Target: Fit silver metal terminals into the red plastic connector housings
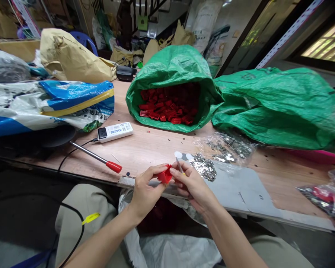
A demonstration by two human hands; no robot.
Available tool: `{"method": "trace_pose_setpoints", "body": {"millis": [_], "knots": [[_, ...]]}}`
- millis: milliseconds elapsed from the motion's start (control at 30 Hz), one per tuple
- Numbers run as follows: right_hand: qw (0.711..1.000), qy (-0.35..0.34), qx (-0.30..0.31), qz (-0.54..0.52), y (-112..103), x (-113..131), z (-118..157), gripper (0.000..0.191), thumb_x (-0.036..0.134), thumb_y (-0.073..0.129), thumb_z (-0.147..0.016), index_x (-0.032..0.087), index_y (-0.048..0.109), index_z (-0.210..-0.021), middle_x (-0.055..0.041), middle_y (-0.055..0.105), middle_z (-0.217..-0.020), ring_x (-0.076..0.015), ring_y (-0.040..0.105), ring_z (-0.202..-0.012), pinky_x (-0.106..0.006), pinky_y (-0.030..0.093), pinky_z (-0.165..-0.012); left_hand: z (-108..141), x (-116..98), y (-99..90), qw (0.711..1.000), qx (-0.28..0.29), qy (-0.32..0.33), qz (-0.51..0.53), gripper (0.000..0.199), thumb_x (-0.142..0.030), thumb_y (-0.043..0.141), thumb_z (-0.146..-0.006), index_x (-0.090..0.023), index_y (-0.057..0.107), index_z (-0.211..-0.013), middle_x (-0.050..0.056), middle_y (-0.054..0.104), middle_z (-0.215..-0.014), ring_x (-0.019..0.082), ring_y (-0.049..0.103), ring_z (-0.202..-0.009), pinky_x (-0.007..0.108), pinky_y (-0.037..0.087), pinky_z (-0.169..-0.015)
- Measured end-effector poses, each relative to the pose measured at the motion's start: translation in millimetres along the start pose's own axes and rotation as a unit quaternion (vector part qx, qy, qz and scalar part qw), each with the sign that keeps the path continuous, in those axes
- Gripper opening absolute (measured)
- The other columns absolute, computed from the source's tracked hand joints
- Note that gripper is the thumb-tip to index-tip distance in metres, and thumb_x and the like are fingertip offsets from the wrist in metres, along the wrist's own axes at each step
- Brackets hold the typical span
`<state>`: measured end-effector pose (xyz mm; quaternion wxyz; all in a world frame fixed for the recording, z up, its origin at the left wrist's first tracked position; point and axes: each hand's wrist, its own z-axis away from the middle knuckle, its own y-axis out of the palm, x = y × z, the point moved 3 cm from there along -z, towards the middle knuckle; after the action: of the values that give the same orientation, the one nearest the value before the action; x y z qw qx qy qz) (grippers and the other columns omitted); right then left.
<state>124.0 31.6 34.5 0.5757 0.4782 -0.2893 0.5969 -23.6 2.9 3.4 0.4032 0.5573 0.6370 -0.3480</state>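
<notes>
My left hand (146,188) is closed around a small red plastic part (164,175), hollow on the side facing right, just above the table's front edge. Close beside it, my right hand (194,186) grips a thin metallic tool with a bit of yellow (180,165), whose exact kind I cannot make out. The right fingertips meet the edge of the red part. A pile of small shiny metal pieces (205,167) lies on a grey sheet (240,186) to the right of my hands. Below them, a white sack (178,249) hangs open between the knees, with dark red contents.
A green sack (173,63) full of red parts opens toward me, beside another green sack (281,104). A red-handled lever (113,166) and a white device with a cable (115,131) are at left. A clear bag of metal pieces (226,147) lies behind the pile.
</notes>
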Motion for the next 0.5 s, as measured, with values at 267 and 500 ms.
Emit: {"method": "trace_pose_setpoints", "body": {"millis": [267, 500], "knots": [[0.998, 0.032, 0.058, 0.023, -16.1, -1.5, 7.6, 0.044, 0.059, 0.08, -0.079, 0.017, 0.065, -0.083, 0.0082, 0.038, -0.05, -0.0057, 0.017, -0.044, -0.017, 0.01, -0.038, -1.4, -6.4, 0.0, 1.0, -0.005, 0.01, -0.009, 0.026, -0.025, 0.078, -0.083, -0.02, 0.073, -0.108, 0.007, 0.077, -0.108, 0.021, 0.076, -0.101, 0.031, 0.064, -0.09], [0.976, -0.106, 0.013, 0.191, -18.7, 5.1, 11.8, 0.055, 0.066, 0.074, -0.08, 0.02, 0.048, -0.064, 0.006, 0.04, -0.051, -0.0078, 0.029, -0.046, -0.021, 0.021, -0.042, -1.6, -16.3, 2.1, 0.988, 0.04, 0.133, -0.071, 0.031, -0.015, 0.075, -0.085, -0.022, 0.069, -0.115, 0.008, 0.078, -0.112, 0.021, 0.076, -0.102, 0.031, 0.064, -0.09]]}}
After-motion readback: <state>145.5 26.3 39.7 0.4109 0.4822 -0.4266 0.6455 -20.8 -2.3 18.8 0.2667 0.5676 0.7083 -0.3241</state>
